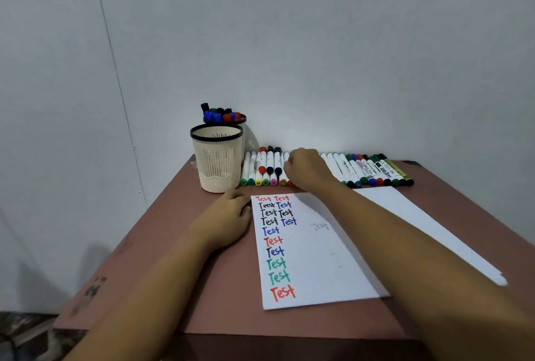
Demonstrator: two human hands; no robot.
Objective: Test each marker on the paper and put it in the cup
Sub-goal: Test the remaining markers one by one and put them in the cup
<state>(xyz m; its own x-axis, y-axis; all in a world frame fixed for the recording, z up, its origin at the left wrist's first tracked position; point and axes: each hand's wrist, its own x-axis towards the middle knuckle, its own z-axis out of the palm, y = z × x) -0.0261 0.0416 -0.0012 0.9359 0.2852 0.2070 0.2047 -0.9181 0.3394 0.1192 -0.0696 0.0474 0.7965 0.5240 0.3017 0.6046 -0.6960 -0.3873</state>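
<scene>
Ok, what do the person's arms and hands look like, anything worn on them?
The left hand and right hand wear no gloves. No sleeves are in view up to the frame edge, and no watch, bracelet or ring shows on the wrists or visible fingers.

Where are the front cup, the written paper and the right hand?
front cup (pixel 216 163), head view, on its slatted side wall.
written paper (pixel 312 259), head view, on the blank area beside the writing.
right hand (pixel 307 168), head view, on the back of the hand.
</scene>
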